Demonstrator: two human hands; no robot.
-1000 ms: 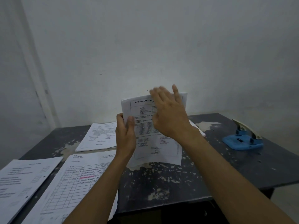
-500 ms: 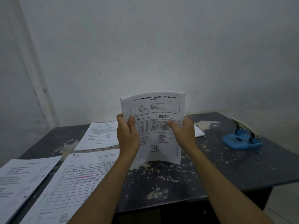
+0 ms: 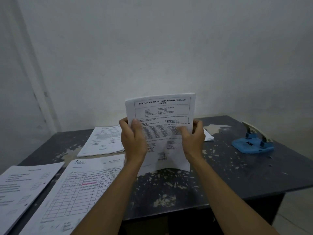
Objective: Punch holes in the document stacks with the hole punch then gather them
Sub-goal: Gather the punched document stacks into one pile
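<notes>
An upright stack of printed documents (image 3: 160, 116) stands with its lower edge on the dark table (image 3: 237, 173). My left hand (image 3: 133, 139) grips its left edge, thumb on the front page. My right hand (image 3: 193, 139) grips the right edge, thumb across the text. The blue hole punch (image 3: 253, 141) with a pale lever sits on the table to the right, apart from both hands. A hole shows near the stack's right edge.
Three other paper stacks lie on the left: a signed one (image 3: 103, 141) at the back, a table form (image 3: 81, 189) in front, a text sheet (image 3: 22, 187) at the far left. More paper (image 3: 208, 135) peeks out behind my right hand. A white wall stands behind.
My right hand came down from the top of the stack and took hold of its right edge. The stack now stands a little straighter.
</notes>
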